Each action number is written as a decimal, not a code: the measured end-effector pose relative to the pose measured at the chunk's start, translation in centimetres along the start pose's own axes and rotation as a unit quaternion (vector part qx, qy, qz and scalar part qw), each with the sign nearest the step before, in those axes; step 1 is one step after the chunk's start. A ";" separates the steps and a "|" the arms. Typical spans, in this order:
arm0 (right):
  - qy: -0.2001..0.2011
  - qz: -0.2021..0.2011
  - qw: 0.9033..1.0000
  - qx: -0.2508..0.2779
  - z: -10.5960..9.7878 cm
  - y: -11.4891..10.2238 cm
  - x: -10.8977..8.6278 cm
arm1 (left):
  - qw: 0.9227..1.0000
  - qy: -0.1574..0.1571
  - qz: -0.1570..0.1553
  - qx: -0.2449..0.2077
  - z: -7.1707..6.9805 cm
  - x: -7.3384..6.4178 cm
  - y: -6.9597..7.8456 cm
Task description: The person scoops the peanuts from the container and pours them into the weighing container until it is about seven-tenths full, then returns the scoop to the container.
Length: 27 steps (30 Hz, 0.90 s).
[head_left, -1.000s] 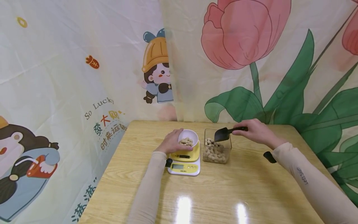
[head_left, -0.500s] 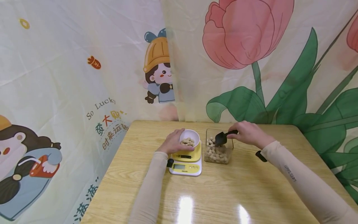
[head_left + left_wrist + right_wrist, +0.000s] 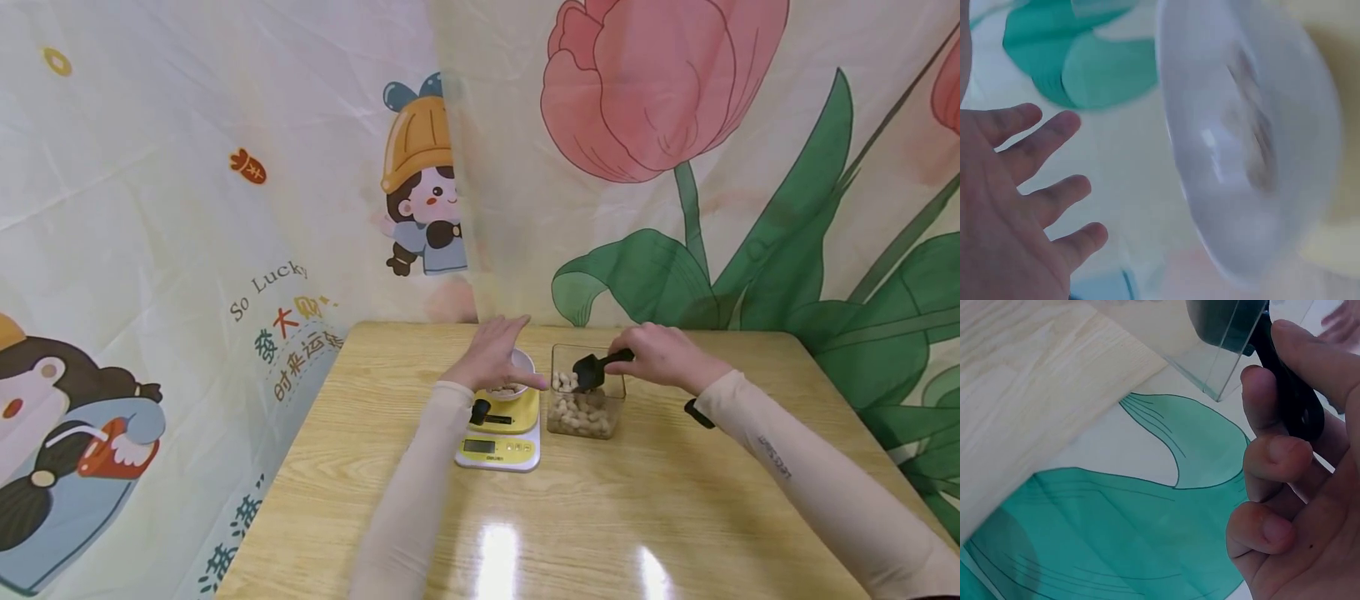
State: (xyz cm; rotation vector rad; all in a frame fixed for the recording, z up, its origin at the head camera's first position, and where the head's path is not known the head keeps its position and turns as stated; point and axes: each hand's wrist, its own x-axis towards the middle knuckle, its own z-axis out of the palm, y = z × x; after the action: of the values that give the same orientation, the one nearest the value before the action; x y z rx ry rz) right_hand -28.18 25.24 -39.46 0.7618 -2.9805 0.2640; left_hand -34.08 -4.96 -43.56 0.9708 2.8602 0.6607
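Note:
My left hand (image 3: 491,354) is spread above the white bowl (image 3: 525,364), partly hiding it in the head view. In the left wrist view its fingers stand extended, with a gap between them and the bowl's rim. A few peanuts (image 3: 1250,137) lie in the bowl, which sits on a yellow and white kitchen scale (image 3: 517,454). My right hand (image 3: 666,354) pinches the handle of a black scoop (image 3: 588,372) between thumb and forefinger. The scoop's blade is down inside a clear square container (image 3: 619,396), among the unshelled peanuts (image 3: 581,417).
Scale and container stand side by side near the back of the wooden table (image 3: 600,517). Behind the table's far edge hangs a printed cloth (image 3: 510,225) with tulips and cartoon figures. A dark band (image 3: 699,414) is at the right wrist.
My left hand has let go of the bowl's side and moved up and right over it, fingers spread. The right hand has moved left and lowered the scoop into the peanuts.

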 end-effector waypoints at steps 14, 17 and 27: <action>-0.077 -0.015 0.997 -0.025 -1.4 -0.9 1.4 | 0.996 -0.079 0.034 0.001 2.2 1.9 3.0; -0.081 -0.025 0.996 -0.035 -1.5 -0.8 1.4 | 0.996 -0.080 0.033 -0.004 2.2 1.9 3.0; -0.068 -0.074 0.994 -0.038 -1.2 -0.5 2.1 | 0.996 -0.076 0.047 0.005 2.4 2.2 3.1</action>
State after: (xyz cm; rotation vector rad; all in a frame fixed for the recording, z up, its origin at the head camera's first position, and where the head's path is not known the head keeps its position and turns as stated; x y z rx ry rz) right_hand -29.73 24.05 -38.06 1.0266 -3.0172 0.0943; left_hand -33.59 -0.55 -44.21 1.1105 2.7039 0.5542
